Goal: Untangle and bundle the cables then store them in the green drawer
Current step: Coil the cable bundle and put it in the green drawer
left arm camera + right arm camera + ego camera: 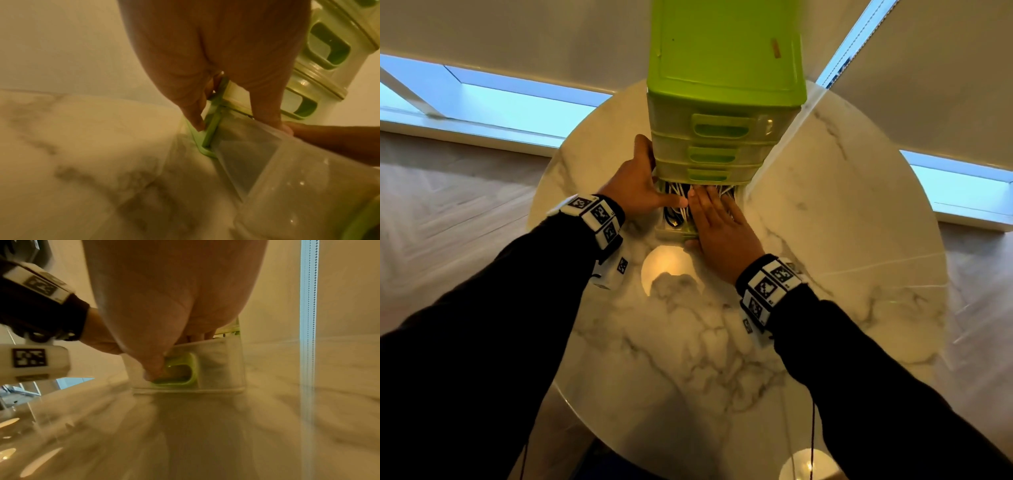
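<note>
A lime-green drawer unit [726, 61] stands at the far side of the marble table [722, 342]. Its translucent bottom drawer [674, 232] is pulled out, and white and black cables [675, 195] lie inside. My left hand [635, 185] rests against the unit's left side, thumb reaching over the cables. My right hand [719, 222] lies flat on the cables with straight fingers. In the right wrist view its thumb [154, 368] sits at the drawer's green handle [191, 369]. In the left wrist view, my left hand's fingers [195, 116] touch the green frame [211, 129] beside the drawer wall [267, 170].
Three shut drawers with green handles [719, 128] sit above the open one. The round table's edge curves off to left and right, with wooden floor [448, 205] beyond. Blinds and window strips [517, 106] run behind the unit.
</note>
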The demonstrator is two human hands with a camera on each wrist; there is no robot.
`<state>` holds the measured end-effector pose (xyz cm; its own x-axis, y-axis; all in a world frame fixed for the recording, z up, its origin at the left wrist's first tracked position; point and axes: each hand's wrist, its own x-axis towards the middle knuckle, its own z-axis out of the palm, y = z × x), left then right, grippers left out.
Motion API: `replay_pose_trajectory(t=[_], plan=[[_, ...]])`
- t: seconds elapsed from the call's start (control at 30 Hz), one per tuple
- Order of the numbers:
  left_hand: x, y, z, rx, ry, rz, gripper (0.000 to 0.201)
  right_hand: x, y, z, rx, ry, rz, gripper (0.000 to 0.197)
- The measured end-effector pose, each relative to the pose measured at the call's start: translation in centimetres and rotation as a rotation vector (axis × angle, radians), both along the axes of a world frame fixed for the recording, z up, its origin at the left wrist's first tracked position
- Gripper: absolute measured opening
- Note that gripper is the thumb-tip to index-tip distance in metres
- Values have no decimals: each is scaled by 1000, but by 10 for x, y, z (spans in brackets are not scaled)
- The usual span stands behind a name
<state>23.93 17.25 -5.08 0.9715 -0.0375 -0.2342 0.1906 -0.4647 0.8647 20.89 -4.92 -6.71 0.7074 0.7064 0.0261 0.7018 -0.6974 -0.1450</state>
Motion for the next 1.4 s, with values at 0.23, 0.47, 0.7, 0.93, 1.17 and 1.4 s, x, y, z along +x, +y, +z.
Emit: replay_pose_trajectory(t=[0.23, 0.47, 0.7, 0.93, 1.17, 1.4], plan=[[3, 0, 1, 54, 12, 29, 112, -30, -8, -7, 141, -99, -155, 57], [13, 17, -4, 42, 21, -5, 92, 20, 2, -6, 89, 139, -74, 65], [11, 21, 3, -26, 37, -56, 73, 3, -29, 8, 383, -77, -265, 29], [6, 9, 7, -78, 85, -71, 109, 62, -44, 33, 440, 742, -447, 116], [-3, 4, 5, 69, 65, -53, 105, 66, -34, 31, 480, 592, -665, 80], [-14, -8, -7, 145, -49, 97, 68, 57, -29, 18, 549, 529, -740, 44]])
